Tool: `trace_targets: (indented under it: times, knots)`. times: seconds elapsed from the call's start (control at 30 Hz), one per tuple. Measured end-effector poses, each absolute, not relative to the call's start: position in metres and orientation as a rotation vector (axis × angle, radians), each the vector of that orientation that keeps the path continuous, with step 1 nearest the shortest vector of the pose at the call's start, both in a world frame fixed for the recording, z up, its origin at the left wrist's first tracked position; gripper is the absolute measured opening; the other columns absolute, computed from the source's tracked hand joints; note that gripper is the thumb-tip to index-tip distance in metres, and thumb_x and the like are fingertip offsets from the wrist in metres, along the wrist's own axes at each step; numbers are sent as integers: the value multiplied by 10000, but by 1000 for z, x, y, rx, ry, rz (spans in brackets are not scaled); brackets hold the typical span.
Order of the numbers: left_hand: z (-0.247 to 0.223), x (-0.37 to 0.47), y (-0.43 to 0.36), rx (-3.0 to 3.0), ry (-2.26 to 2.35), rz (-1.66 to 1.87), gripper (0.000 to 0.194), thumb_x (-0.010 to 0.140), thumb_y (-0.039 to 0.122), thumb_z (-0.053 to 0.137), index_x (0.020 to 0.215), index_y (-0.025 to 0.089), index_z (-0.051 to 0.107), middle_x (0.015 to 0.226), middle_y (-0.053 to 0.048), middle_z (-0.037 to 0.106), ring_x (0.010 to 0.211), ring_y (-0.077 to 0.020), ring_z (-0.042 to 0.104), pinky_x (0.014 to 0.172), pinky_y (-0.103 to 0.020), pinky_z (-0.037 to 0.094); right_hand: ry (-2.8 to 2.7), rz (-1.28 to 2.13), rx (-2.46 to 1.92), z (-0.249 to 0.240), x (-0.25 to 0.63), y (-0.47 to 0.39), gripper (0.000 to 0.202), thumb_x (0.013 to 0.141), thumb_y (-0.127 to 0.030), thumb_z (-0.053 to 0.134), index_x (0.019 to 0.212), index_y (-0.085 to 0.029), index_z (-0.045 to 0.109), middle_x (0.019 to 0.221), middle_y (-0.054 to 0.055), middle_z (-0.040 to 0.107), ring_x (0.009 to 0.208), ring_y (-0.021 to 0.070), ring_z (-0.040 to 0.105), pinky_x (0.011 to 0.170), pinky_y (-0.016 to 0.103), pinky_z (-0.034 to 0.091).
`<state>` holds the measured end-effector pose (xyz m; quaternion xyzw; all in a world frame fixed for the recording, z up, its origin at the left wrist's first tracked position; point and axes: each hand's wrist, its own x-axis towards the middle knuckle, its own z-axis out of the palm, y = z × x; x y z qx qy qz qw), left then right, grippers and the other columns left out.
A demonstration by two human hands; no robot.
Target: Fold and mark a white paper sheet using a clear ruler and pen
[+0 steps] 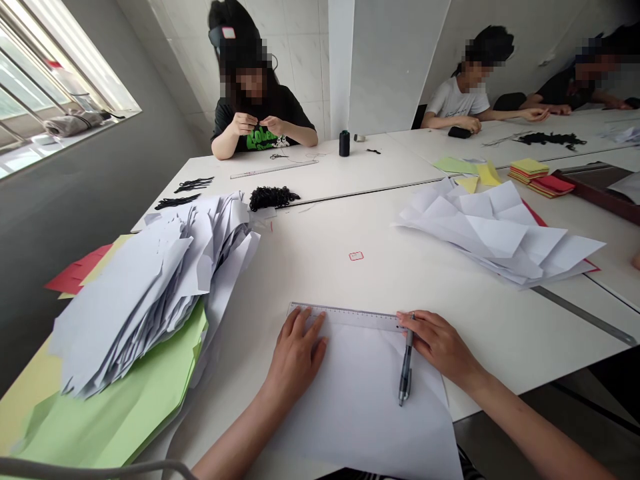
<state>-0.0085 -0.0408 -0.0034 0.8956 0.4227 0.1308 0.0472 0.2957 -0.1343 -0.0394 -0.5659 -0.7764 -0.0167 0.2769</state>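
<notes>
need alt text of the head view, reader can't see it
A clear ruler lies at the far edge of a white sheet, left hand on it, right hand at its right end holding a pen. Paper piles flank them on a white table, with people beyond.

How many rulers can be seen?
3: a near ruler under the left hand, a far ruler near the scissors, and a metal ruler by the right paper pile. More may be hidden under paper.
</notes>
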Motion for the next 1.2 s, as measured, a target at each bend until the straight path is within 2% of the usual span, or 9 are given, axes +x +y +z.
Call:
trace_targets:
  times: [0.6,1.2]
  knots:
    - [-3,-8,-41,2751,1269,466,418,855,306,445,1268,249,470,1267,-96,476,1227,-317,356,903,-484,441,-2086,-58,-1507,-39,296,-134,411,829,-98,463,1201,-269,495,1099,24,633,993,201,581,816,391,536]
    - [-3,-8,-41,2738,1281,433,428,857,312,435,1280,247,453,1280,-94,463,1240,-316,338,924,-475,427,-2072,-32,-1528,-45,297,-135,399,840,-115,455,1205,-275,491,1087,34,630,1006,203,567,822,396,527]
